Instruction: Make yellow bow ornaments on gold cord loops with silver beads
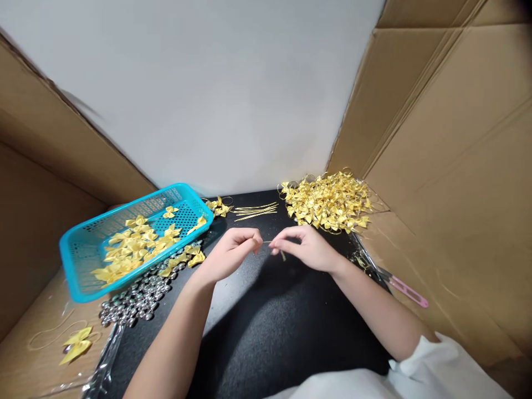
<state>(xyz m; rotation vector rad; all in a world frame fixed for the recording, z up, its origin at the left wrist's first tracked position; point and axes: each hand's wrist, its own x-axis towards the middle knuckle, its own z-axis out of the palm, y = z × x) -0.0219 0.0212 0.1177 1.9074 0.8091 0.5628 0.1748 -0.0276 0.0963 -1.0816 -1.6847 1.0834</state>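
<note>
A short stretch of thin gold cord [266, 242] runs between my two hands above the black table. My left hand [236, 252] is closed around one side of it, with thumb and curled fingers together. On the other side, my right hand [305, 246] pinches the cord between thumb and fingertips, and a small yellowish end hangs below those fingers. Whether a knot or a bead sits inside either grip is hidden. Just beyond the hands, several gold cord pieces [255, 210] lie side by side on the table.
At left, a blue basket [68, 244] holds yellow bows; silver beads [143, 296] lie beside it. A heap of corded yellow bows [328, 202] fills the back right. Pink-handled scissors [403, 288] lie at right. One corded bow [77, 344] rests lower left. Cardboard walls flank the table.
</note>
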